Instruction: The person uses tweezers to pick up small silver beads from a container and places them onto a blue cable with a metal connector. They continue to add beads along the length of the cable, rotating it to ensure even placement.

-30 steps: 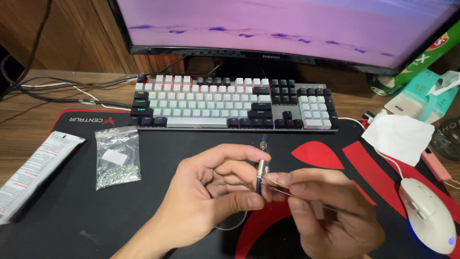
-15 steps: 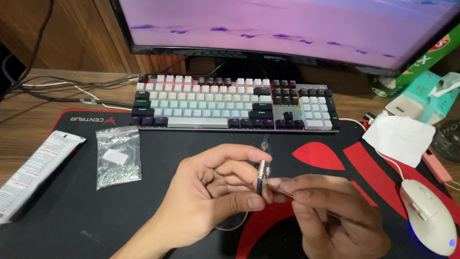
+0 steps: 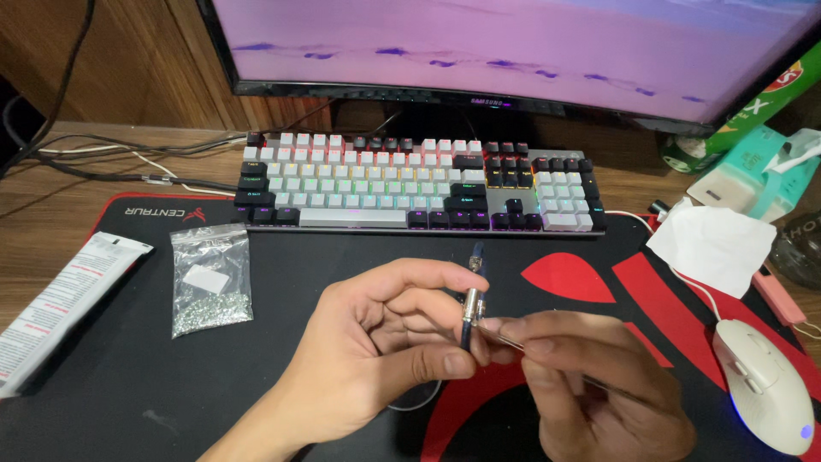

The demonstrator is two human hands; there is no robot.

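Purple is glowing on the big monitor [image 3: 513, 43] at the back of the wooden desk [image 3: 85, 184]. Below it, a black and red desk mat [image 3: 325, 257] is lying flat, and a white and black keyboard [image 3: 419, 184] is shining with little coloured lights along the mat's far edge. A white mouse [image 3: 765, 389] is sitting on the right, near a crumpled white tissue [image 3: 714, 248]. On the left, a long white paper packet [image 3: 60, 308] is hanging half off the mat, and a small clear bag [image 3: 209, 278] of tiny silver bits is lying just beside it. In the middle, the left hand [image 3: 376, 342] is pinching a small dark cable plug [image 3: 472, 295] between thumb and fingers, closed tight around it. The plug is standing almost upright, its long way running up and down, with its tip pointing toward the keyboard. The right hand [image 3: 590, 385] is closing its fingers on a thin metal tool [image 3: 513, 342], which is pointing sideways to the left. The tool's tip is touching the lower part of the plug, so the plug is lying just left of the right hand's fingertips, and both hands are almost meeting there.
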